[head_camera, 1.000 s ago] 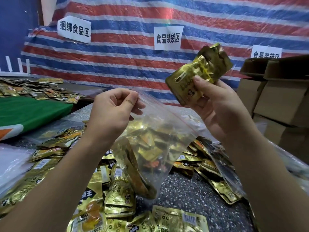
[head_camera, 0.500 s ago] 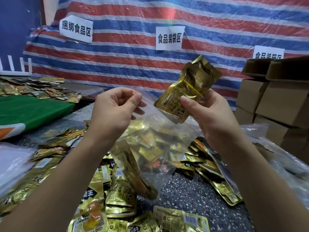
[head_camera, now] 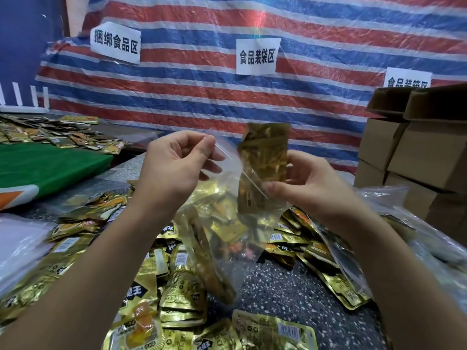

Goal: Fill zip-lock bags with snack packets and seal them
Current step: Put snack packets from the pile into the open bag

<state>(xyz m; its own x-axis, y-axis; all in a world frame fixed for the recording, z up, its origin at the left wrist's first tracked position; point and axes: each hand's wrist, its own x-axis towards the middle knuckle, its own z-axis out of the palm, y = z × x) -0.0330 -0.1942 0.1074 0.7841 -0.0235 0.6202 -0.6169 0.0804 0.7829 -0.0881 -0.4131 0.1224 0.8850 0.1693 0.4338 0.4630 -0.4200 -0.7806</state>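
At frame centre, the clear plastic zip-lock bag (head_camera: pixel 222 223) is being pinched open by the left hand (head_camera: pixel 174 170), so the gold foil snack packet (head_camera: pixel 262 157), clamped in the right hand (head_camera: pixel 310 188) grip, is entering.

Both bare forearms are raised side by side, hands held level and near each other.

The left hand (head_camera: pixel 174 170) is turned back-up, thumb and forefinger pinched together on the rim of a clear plastic zip-lock bag (head_camera: pixel 227 223). The right hand (head_camera: pixel 310 185) is curled, thumb in front, around an upright gold foil snack packet (head_camera: pixel 264 157) whose lower end is set in the bag's mouth.
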